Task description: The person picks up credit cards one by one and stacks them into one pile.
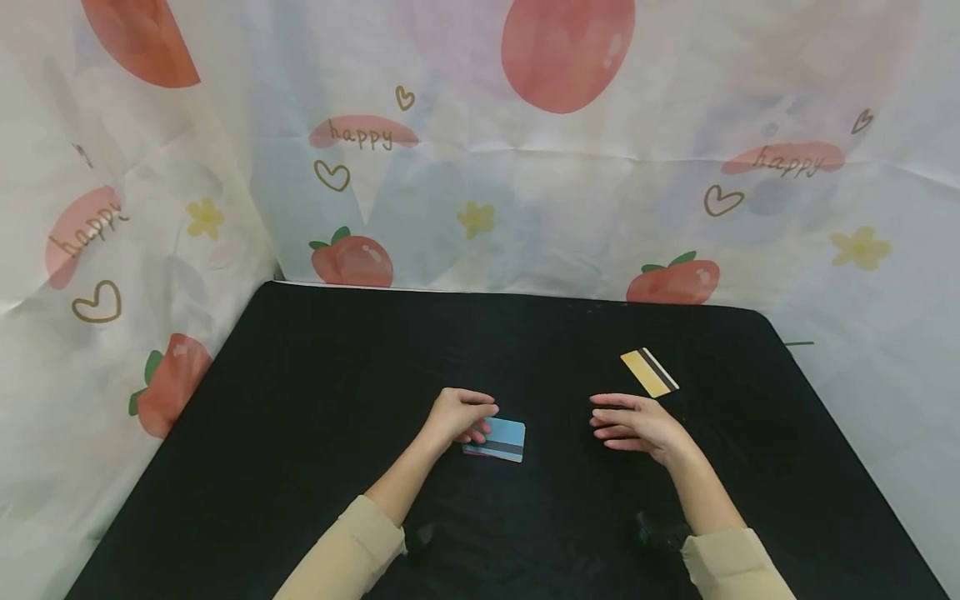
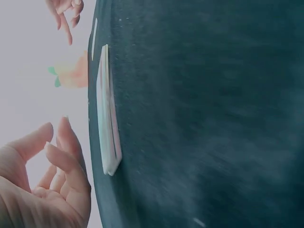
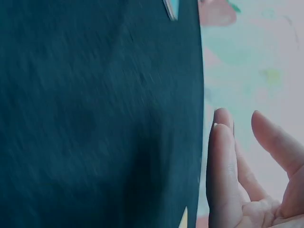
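A small stack of light blue cards (image 1: 506, 435) with a dark stripe lies on the black table. Just over its left end is my left hand (image 1: 459, 414), thumb and fingers loosely bent. In the left wrist view a gap shows between that hand (image 2: 52, 175) and the stack (image 2: 107, 114), and nothing is between its fingers. My right hand (image 1: 636, 423) hovers above the table to the right, fingers extended and holding nothing. Beyond it lies a yellow card (image 1: 647, 372) with a dark and a white stripe, set at a slant; only its tip (image 3: 184, 219) shows in the right wrist view.
A black cloth covers the table (image 1: 337, 358). Behind it and on the left hangs a pale printed curtain (image 1: 555, 208) with fruit, hearts and lettering. A small dark object (image 1: 652, 533) lies near the right sleeve, too dim to identify.
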A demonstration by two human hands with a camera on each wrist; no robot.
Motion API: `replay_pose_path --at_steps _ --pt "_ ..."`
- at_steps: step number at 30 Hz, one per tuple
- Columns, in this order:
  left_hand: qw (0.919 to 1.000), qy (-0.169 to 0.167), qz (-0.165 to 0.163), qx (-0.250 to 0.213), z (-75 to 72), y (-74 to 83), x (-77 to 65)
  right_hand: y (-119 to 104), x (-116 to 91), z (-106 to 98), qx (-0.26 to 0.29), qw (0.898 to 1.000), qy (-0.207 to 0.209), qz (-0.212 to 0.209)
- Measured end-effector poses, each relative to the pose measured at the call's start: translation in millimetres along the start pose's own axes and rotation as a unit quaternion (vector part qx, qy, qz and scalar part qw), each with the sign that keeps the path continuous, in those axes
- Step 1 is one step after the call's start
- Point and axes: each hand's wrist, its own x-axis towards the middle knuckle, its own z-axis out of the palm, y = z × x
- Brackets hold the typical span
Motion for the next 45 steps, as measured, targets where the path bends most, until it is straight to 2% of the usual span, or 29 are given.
replay_pose_path --at_steps 6,13,22,28,34,37,45 --pt "0.9987 -0.025 -0.011 -0.042 10.0 13.0 9.1 -0.2 -4.3 -25.9 -0.002 1.0 0.002 0.003" --pt "0.9981 -0.024 -0.018 -0.054 27.3 24.5 20.0 1.6 -6.2 -48.5 0.02 1.0 0.016 0.002" --pt "0.9944 -0.033 -0.032 -0.095 52.5 36.3 35.8 5.0 -6.0 -79.4 0.055 0.998 0.029 -0.002" --pt "0.9928 -0.032 -0.041 -0.108 67.6 43.7 46.3 4.7 -2.4 -93.6 0.079 0.996 0.04 -0.001" --pt "0.9879 -0.081 -0.053 -0.121 82.5 46.1 59.2 7.2 1.6 -104.8 0.104 0.994 0.039 -0.015" --pt "0.9856 -0.094 -0.06 -0.127 89.8 47.0 64.8 10.0 4.4 -110.6 0.124 0.992 0.031 -0.018" --pt "0.9792 -0.094 -0.09 -0.155 115.2 51.6 75.7 13.8 10.7 -127.7 0.159 0.987 0.028 -0.022"
